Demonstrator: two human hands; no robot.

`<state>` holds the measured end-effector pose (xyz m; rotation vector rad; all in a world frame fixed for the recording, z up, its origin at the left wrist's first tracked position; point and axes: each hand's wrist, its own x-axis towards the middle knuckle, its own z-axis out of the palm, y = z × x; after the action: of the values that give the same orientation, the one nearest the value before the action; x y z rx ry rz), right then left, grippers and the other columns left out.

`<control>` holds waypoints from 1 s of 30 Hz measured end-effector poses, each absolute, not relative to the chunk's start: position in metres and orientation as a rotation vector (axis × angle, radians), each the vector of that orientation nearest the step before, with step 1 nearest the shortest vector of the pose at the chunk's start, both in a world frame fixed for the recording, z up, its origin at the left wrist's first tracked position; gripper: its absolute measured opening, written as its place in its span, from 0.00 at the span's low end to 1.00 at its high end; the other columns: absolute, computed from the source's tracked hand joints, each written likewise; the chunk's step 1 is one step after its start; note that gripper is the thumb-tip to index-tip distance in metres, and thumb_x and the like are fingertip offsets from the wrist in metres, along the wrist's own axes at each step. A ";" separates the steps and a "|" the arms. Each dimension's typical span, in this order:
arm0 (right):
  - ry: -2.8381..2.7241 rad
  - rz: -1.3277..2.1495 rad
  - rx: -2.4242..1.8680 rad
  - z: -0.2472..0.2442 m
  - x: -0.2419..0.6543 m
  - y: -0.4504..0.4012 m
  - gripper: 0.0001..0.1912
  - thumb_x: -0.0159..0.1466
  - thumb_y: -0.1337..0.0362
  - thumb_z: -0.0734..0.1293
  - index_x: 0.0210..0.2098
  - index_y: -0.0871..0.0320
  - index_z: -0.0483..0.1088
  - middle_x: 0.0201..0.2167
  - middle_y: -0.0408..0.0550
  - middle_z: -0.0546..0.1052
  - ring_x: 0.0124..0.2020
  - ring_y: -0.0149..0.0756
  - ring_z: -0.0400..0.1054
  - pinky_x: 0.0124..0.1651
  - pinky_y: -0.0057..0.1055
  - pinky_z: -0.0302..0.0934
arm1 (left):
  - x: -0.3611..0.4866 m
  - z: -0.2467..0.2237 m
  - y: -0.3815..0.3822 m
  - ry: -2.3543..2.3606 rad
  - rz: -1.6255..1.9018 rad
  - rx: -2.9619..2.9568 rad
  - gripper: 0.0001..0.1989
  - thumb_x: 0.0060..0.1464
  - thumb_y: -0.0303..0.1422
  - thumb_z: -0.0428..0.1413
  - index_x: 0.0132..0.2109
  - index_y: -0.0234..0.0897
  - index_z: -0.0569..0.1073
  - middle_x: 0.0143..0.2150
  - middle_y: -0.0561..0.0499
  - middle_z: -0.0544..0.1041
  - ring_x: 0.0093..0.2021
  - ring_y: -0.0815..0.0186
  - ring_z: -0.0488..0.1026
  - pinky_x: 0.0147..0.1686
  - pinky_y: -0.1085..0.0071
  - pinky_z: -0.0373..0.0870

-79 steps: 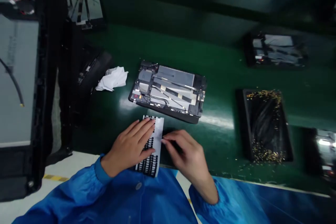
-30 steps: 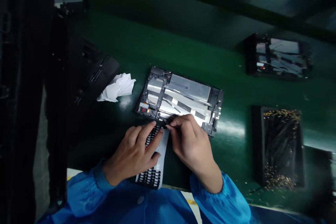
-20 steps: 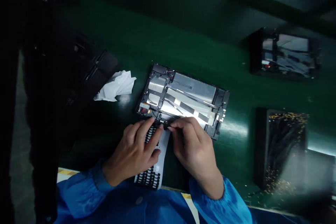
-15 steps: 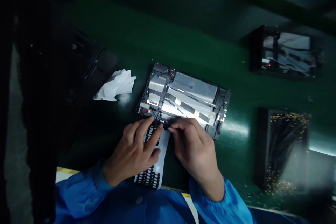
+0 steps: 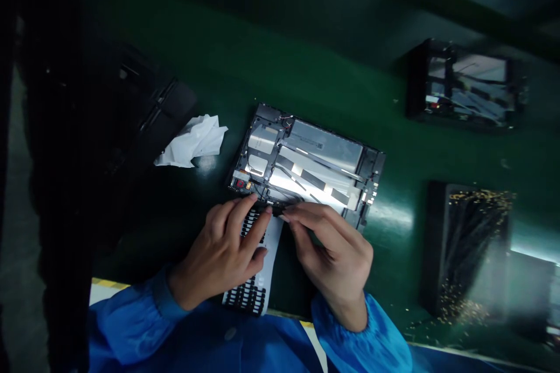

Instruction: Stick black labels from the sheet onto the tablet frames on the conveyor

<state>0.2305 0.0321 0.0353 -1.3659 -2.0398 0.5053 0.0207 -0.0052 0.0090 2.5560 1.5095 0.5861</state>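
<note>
An opened tablet (image 5: 312, 139) lies slightly tilted in front of me, its silver inner plates, dark ribbon strips and small red part exposed. My left hand (image 5: 225, 250) rests with fingers apart, the index and middle fingertips at the tablet's near edge. Under that hand runs a white backing strip (image 5: 272, 265) with rows of small black pieces. My right hand (image 5: 332, 256) is pinched at the same edge, close beside the left index finger. Whatever sits between its thumb and fingertips is too small and dark to make out.
Crumpled white paper (image 5: 195, 143) lies left of the tablet, by a dark case-like object (image 5: 164, 102). At the far right stands a stack of similar opened devices (image 5: 470, 87). Nearer, a black box (image 5: 433, 245) has many tiny gold-coloured bits at its edges. The tabletop (image 5: 306, 76) is green.
My right hand's knuckles and wrist have turned and lowered slightly to the right, its fingertips staying at the tablet's edge. The left hand and tablet have barely moved.
</note>
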 end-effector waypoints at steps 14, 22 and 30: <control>-2.033 0.462 -1.378 0.032 0.227 0.033 0.11 0.71 0.76 0.72 0.43 0.52 0.81 0.41 0.46 0.88 0.40 0.37 0.85 0.44 0.33 0.81 | 0.020 0.006 -0.005 1.480 0.602 2.515 0.31 0.65 0.36 0.63 0.71 0.31 0.71 0.67 0.33 0.76 0.64 0.46 0.70 0.61 0.53 0.75; -2.059 0.459 -1.359 0.033 0.228 0.036 0.11 0.72 0.76 0.71 0.44 0.52 0.82 0.40 0.46 0.88 0.40 0.37 0.85 0.43 0.34 0.82 | 0.021 0.004 -0.008 1.501 0.585 2.506 0.33 0.65 0.37 0.64 0.73 0.33 0.69 0.68 0.34 0.76 0.64 0.46 0.70 0.63 0.52 0.75; -2.048 0.485 -1.378 0.031 0.229 0.034 0.13 0.71 0.76 0.72 0.46 0.51 0.82 0.42 0.47 0.88 0.41 0.39 0.86 0.46 0.36 0.82 | 0.022 0.002 -0.008 1.510 0.568 2.492 0.38 0.63 0.39 0.66 0.76 0.38 0.67 0.70 0.35 0.74 0.64 0.45 0.70 0.62 0.50 0.75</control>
<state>0.2292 0.0340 0.0313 -1.3778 -2.0478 0.4846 0.0220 -0.0079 0.0022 2.4922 1.5101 0.5679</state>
